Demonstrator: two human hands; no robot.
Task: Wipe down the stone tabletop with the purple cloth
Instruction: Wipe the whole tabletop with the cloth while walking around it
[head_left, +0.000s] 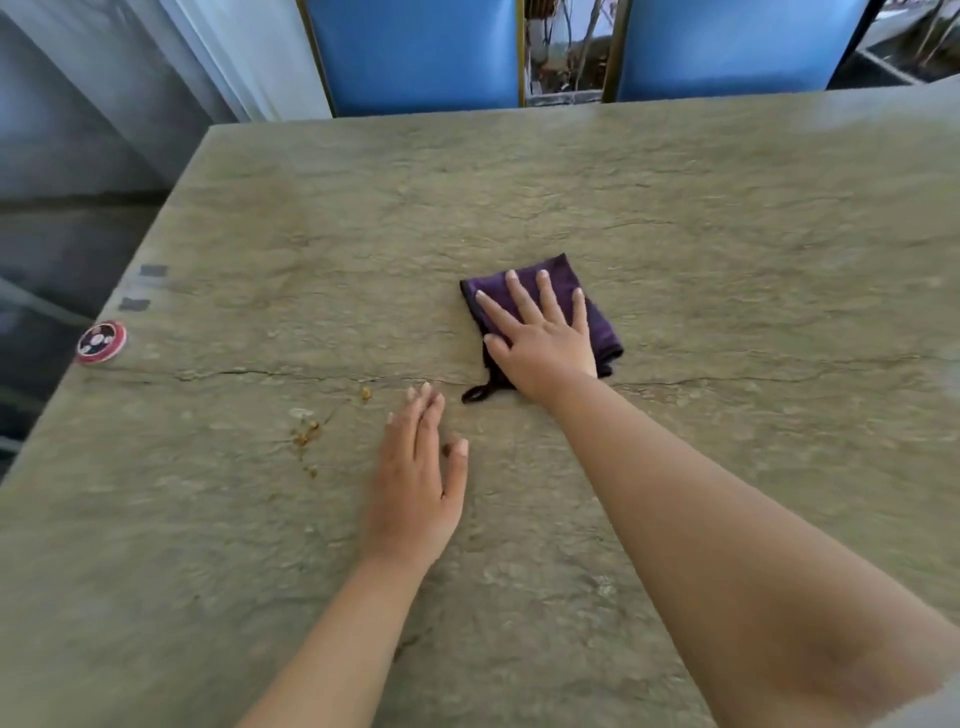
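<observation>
- Right hand (540, 338), fingers spread apart, presses flat on the purple cloth (597, 322) at frame centre.
- Left hand (415, 478), grip apart, rests flat on the stone surface (727, 234) beside crumbs (306, 436).

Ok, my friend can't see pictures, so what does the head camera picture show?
A person's right hand presses flat on a folded purple cloth on a stone tabletop, while the left hand rests open beside brown crumbs. A round red disc sits at the table's left edge, and two blue chairs stand behind.
</observation>
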